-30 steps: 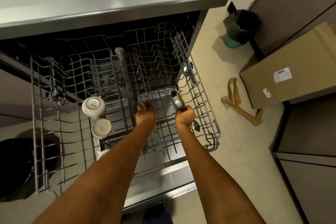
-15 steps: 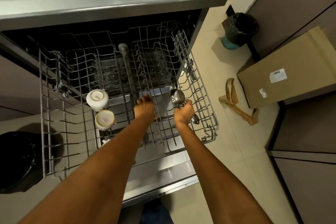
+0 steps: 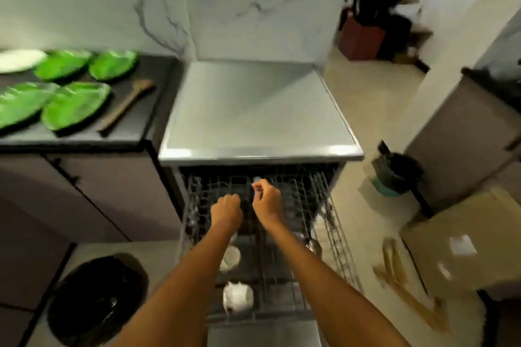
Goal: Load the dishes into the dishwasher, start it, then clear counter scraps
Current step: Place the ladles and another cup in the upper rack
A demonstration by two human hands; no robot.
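The dishwasher (image 3: 253,110) stands open with its upper wire rack (image 3: 335,234) pulled out. Two pale cups (image 3: 238,297) sit upside down along the rack's left side. A steel ladle (image 3: 314,246) lies at the rack's right side, free of my hands. My left hand (image 3: 227,213) hovers over the rack's middle as a fist, with nothing visible in it. My right hand (image 3: 266,200) is just right of it, fingers curled, fingertips close to a pale cap (image 3: 257,179); blur hides whether they pinch it. Several green leaf-shaped plates (image 3: 74,105) and a white plate (image 3: 19,59) lie on the dark counter (image 3: 135,127).
A wooden utensil (image 3: 127,105) lies beside the green plates. A black-lined bin (image 3: 97,298) stands on the floor at lower left. A small bin (image 3: 394,175), a cardboard box (image 3: 465,239) and a paper bag strap (image 3: 406,284) occupy the floor to the right.
My view has tilted up to take in the counter and wall. My right hand has let go of the ladle, which now lies in the rack, and both hands have moved further back.
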